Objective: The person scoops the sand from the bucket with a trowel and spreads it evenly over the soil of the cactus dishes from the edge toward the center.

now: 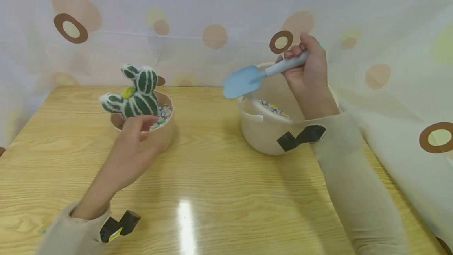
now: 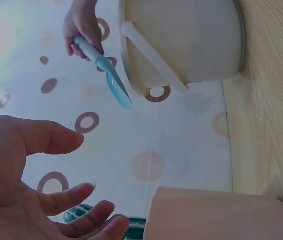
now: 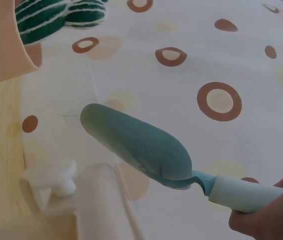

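Observation:
My right hand (image 1: 309,74) grips the pale handle of a small blue garden trowel (image 1: 243,82) and holds it above the white bucket (image 1: 262,137). The trowel's blade points left, near the bucket's rim, and no beads show on it. Small multicoloured beads (image 1: 274,108) lie inside the bucket. On the left stands a pinkish pot (image 1: 168,135) with a stuffed green-and-white cactus (image 1: 141,105) leaning in it among similar beads (image 1: 164,113). In front of this pot is my left hand (image 1: 129,158), thumb and fingers apart and holding nothing in the left wrist view.
Both containers stand on a wooden table (image 1: 219,184), with a stretch of tabletop between them. A spotted cloth (image 1: 198,19) hangs behind and along the right side. The bucket's carrying handle (image 2: 154,55) hangs down at its side. A tiny bead (image 1: 43,230) lies at the front left.

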Available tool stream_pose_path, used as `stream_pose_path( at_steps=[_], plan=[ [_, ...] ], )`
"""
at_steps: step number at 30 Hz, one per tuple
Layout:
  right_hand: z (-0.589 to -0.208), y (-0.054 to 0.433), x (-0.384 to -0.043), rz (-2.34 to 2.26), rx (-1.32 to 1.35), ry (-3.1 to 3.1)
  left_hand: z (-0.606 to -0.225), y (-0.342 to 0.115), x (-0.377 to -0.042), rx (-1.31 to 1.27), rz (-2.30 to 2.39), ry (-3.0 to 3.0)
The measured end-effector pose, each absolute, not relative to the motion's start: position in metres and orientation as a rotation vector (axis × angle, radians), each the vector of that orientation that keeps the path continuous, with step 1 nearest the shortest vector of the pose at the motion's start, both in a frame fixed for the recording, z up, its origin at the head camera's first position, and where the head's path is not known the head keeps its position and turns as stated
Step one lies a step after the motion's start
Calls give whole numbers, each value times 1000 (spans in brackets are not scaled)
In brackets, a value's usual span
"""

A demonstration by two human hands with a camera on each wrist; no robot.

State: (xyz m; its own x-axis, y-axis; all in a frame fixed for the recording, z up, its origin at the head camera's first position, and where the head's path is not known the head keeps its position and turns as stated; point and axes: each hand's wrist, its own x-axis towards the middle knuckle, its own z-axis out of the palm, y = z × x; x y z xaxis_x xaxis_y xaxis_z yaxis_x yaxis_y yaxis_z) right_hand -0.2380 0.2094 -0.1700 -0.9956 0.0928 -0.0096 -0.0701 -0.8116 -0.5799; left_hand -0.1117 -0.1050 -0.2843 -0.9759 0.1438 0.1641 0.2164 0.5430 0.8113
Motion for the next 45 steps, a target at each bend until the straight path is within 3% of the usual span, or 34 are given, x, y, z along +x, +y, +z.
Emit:
stream_pose_path(
  at_steps=[20, 45],
  plan=[
    [-161, 290, -238, 2892, -148, -768, -260, -23, -164, -645, -1480, -2654],
    [-185, 303, -255, 2607, -158, -1369, -256, 25, -228, -706, -1498, -2706]
  ],
)
